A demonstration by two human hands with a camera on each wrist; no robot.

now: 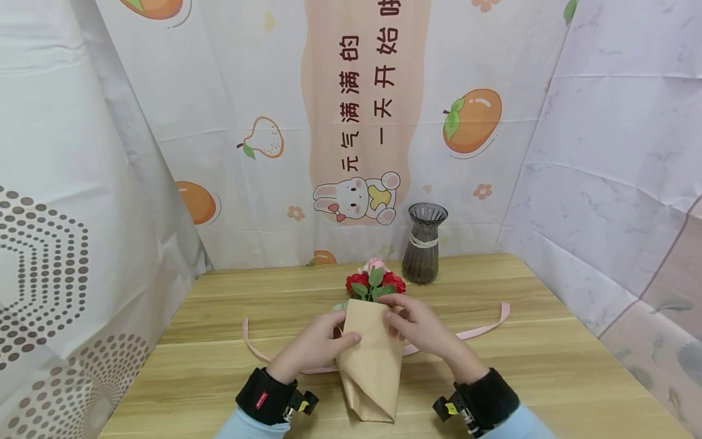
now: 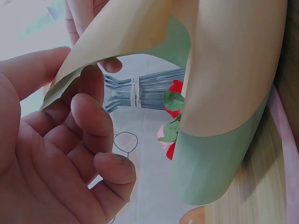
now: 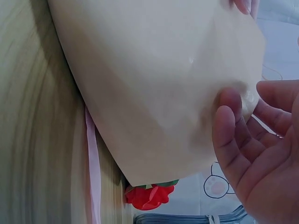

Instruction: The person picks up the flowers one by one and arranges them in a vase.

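Observation:
A bouquet of red and pink artificial flowers (image 1: 375, 277) with green leaves shows above a sheet of tan wrapping paper (image 1: 378, 360) rolled into a cone. The paper's inner side is pale green (image 2: 210, 168). At the cone's left upper edge my left hand (image 1: 320, 341) pinches the paper between thumb and fingers; its other fingers are curled in the left wrist view. My right hand (image 1: 419, 323) holds the right upper edge, thumb near the rim and curled fingers (image 3: 224, 126) against the paper. The flower stems are hidden inside the wrap.
Beneath the bouquet a pink ribbon (image 1: 482, 329) stretches across the wooden table (image 1: 219, 372) to both sides. A grey ribbed glass vase (image 1: 421, 256) with a whitish band stands behind, right of the flowers. A printed cloth (image 1: 258, 195) hangs at the table's back edge.

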